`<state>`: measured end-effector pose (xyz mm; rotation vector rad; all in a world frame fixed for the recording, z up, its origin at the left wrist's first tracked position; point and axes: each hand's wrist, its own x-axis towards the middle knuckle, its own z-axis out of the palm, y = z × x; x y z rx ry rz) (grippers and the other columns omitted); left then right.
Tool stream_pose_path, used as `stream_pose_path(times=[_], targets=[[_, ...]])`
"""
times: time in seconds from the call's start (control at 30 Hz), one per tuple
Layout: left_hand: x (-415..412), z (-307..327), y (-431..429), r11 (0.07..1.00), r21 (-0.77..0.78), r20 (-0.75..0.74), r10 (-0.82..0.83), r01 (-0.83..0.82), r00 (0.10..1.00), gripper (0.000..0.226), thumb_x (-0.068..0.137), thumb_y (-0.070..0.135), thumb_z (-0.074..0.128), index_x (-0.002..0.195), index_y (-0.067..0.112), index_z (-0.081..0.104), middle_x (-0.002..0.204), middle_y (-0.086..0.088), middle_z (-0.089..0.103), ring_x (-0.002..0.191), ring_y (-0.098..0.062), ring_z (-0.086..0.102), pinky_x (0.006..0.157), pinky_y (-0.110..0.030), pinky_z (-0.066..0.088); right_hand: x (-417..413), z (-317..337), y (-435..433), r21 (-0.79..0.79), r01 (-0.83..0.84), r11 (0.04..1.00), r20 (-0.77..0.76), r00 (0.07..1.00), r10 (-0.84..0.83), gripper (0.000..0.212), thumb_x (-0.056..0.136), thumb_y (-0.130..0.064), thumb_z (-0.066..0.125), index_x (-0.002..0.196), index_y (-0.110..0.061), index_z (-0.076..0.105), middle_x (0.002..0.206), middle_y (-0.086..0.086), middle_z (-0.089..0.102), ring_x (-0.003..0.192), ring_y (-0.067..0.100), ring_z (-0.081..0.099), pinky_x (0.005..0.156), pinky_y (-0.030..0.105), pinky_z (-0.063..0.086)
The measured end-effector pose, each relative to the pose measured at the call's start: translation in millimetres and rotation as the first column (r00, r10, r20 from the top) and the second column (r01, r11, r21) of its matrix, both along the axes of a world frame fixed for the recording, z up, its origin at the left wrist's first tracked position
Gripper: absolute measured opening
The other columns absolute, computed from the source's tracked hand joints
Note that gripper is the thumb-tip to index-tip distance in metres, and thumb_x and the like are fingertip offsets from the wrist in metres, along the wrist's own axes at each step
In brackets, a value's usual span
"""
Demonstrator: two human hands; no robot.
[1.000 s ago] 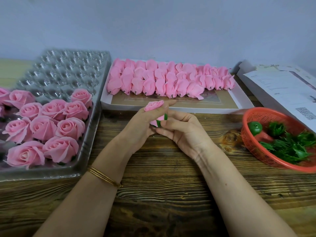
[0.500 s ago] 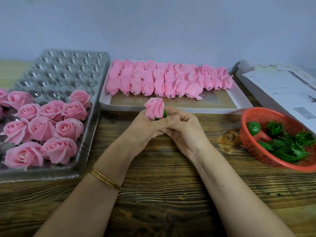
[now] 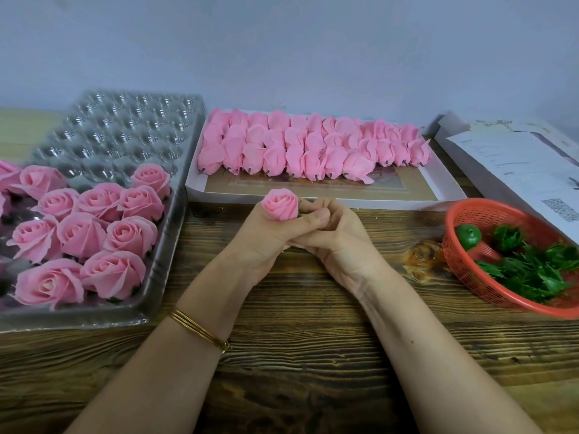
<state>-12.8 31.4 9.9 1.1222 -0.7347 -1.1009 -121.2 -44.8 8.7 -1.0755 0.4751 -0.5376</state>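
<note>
A pink rose bud with a green base stands upright between my two hands above the wooden table. My left hand grips it from the left, thumb laid across its base. My right hand curls in against the same base from the right, fingers tucked under the left thumb. The green base is almost wholly hidden by the fingers.
A silver blister tray at left holds several finished pink roses. A white flat box behind the hands holds rows of closed pink buds. A red basket at right holds green leaf cups and a green ball. Papers lie far right.
The bud has turned from lying tilted under the left fingers to standing upright with its top toward me. Both hands have closed together round its base.
</note>
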Motion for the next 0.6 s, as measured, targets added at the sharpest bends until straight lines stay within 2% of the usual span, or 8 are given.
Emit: stream_pose_path(times=[0.07, 0.23, 0.3, 0.37, 0.43, 0.47, 0.53, 0.6], targets=[[-1, 0, 0, 1.000, 0.009, 0.018, 0.014, -0.014, 1.000, 0.007, 0.070, 0.025, 0.078, 0.071, 0.018, 0.078, 0.089, -0.007, 0.075, 0.093, -0.016, 0.072, 0.088, -0.036, 0.059, 0, -1, -1, 0.003, -0.026, 1.000, 0.008, 1.000, 0.026, 0.053, 0.064, 0.020, 0.070, 0.101, -0.009, 0.045, 0.102, 0.015, 0.073, 0.102, 0.033, 0.068, 0.088, 0.046, 0.058], [-3, 2, -1, 0.999, 0.024, 0.057, 0.047, -0.048, 0.997, 0.010, 0.073, 0.031, 0.075, 0.064, 0.026, 0.075, 0.077, 0.003, 0.074, 0.082, -0.009, 0.072, 0.074, -0.027, 0.058, -2, -1, -2, -0.044, -0.026, 0.999, -0.043, 0.999, 0.024, 0.058, 0.071, 0.023, 0.068, 0.121, 0.002, 0.048, 0.097, 0.018, 0.073, 0.094, 0.031, 0.069, 0.085, 0.041, 0.059], [-2, 1, -1, 0.997, 0.028, 0.080, 0.066, -0.069, 0.995, 0.005, 0.072, 0.033, 0.076, 0.073, 0.028, 0.077, 0.084, 0.001, 0.076, 0.090, -0.013, 0.072, 0.082, -0.031, 0.058, -5, 2, -3, -0.104, -0.019, 0.994, -0.106, 0.994, 0.008, 0.059, 0.065, 0.015, 0.072, 0.120, -0.001, 0.053, 0.092, 0.016, 0.072, 0.089, 0.027, 0.070, 0.084, 0.038, 0.059], [-2, 1, -2, 0.992, 0.029, 0.112, 0.122, -0.126, 0.986, 0.008, 0.074, 0.032, 0.078, 0.080, 0.028, 0.079, 0.092, -0.005, 0.076, 0.097, -0.021, 0.072, 0.092, -0.041, 0.056, -8, 7, -5, -0.171, 0.019, 0.985, -0.158, 0.986, -0.046, 0.049, 0.060, 0.000, 0.066, 0.108, -0.010, 0.062, 0.083, 0.004, 0.072, 0.084, 0.019, 0.070, 0.076, 0.031, 0.057], [-2, 0, -3, 0.978, 0.042, 0.205, 0.193, -0.206, 0.960, 0.004, 0.079, 0.028, 0.079, 0.080, 0.024, 0.078, 0.090, -0.008, 0.075, 0.095, -0.025, 0.071, 0.093, -0.046, 0.056, -11, 9, -8, -0.255, 0.103, 0.962, -0.157, 0.977, -0.146, 0.039, 0.060, -0.010, 0.065, 0.099, -0.015, 0.067, 0.080, -0.004, 0.068, 0.081, 0.016, 0.065, 0.072, 0.030, 0.052], [-3, -2, -4, 0.972, 0.043, 0.270, 0.211, -0.231, 0.939, 0.007, 0.082, 0.026, 0.078, 0.080, 0.019, 0.076, 0.083, -0.007, 0.074, 0.087, -0.022, 0.070, 0.088, -0.042, 0.057, -12, 10, -9, -0.320, 0.155, 0.935, -0.149, 0.966, -0.211, 0.033, 0.062, -0.014, 0.066, 0.095, -0.017, 0.068, 0.078, -0.005, 0.064, 0.080, 0.016, 0.061, 0.075, 0.032, 0.050], [-4, -3, -4, 0.973, 0.043, 0.353, 0.199, -0.228, 0.914, 0.018, 0.086, 0.027, 0.075, 0.079, 0.011, 0.073, 0.066, 0.001, 0.068, 0.066, -0.010, 0.064, 0.068, -0.027, 0.055, -13, 13, -9, -0.437, 0.225, 0.871, -0.103, 0.949, -0.297, 0.025, 0.066, -0.020, 0.069, 0.091, -0.020, 0.070, 0.076, -0.009, 0.060, 0.080, 0.015, 0.055, 0.081, 0.036, 0.049], [-6, -2, -4, 0.982, 0.067, 0.380, 0.137, -0.175, 0.915, 0.020, 0.087, 0.030, 0.073, 0.073, 0.016, 0.069, 0.056, 0.005, 0.063, 0.054, -0.004, 0.057, 0.055, -0.017, 0.047, -13, 15, -8, -0.476, 0.254, 0.842, -0.037, 0.951, -0.308, 0.020, 0.070, -0.019, 0.070, 0.091, -0.020, 0.071, 0.073, -0.014, 0.063, 0.077, 0.009, 0.057, 0.080, 0.030, 0.050]])
